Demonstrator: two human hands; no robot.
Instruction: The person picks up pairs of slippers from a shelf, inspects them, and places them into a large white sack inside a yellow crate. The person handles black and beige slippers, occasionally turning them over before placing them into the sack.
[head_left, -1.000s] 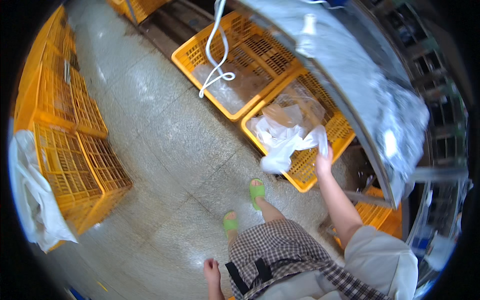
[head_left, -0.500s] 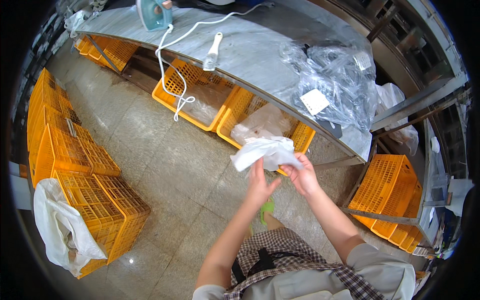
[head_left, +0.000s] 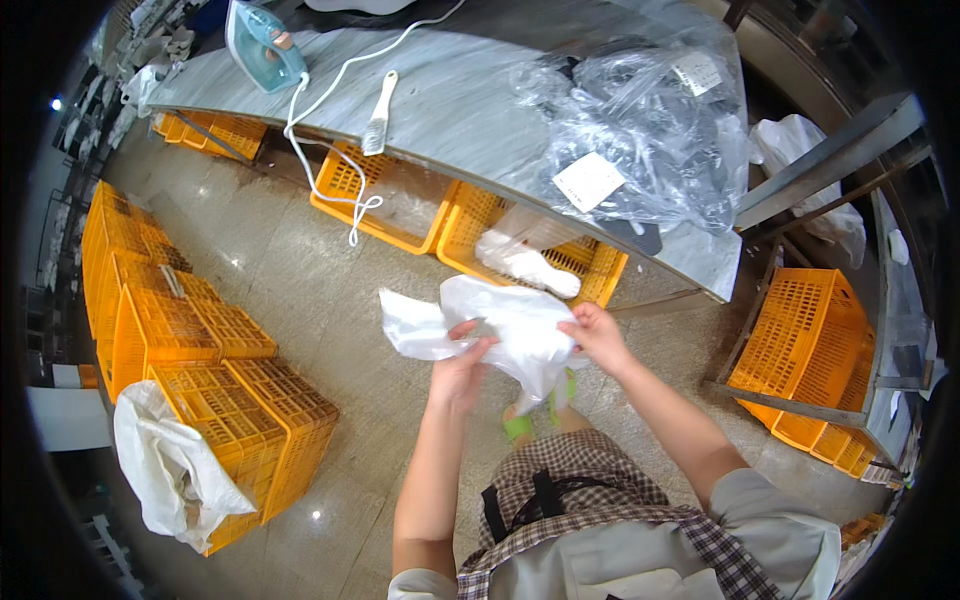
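A thin white plastic bag (head_left: 520, 325) is spread between my two hands above the floor, in front of the table. My left hand (head_left: 461, 372) is closed on its left part, with fingertips showing at a gap in the film. At the bag's right edge, my right hand (head_left: 602, 340) pinches the film between thumb and fingers. Just beyond the bag stands a yellow crate (head_left: 458, 232) under the table edge, with a crumpled white wrapped bundle (head_left: 522, 262) lying in it.
The grey table (head_left: 470, 105) carries a light-blue iron (head_left: 262, 50) with a white cord, a white-handled brush (head_left: 381, 112) and dark goods in clear plastic (head_left: 650, 140). Yellow crates (head_left: 235, 430) are stacked at left, one draped with a white sack (head_left: 165, 465). More crates (head_left: 800, 345) stand at right.
The bag has come nearer to me and been spread wider. My left hand has moved left and closed on it. The white bundle in the crate now shows more clearly.
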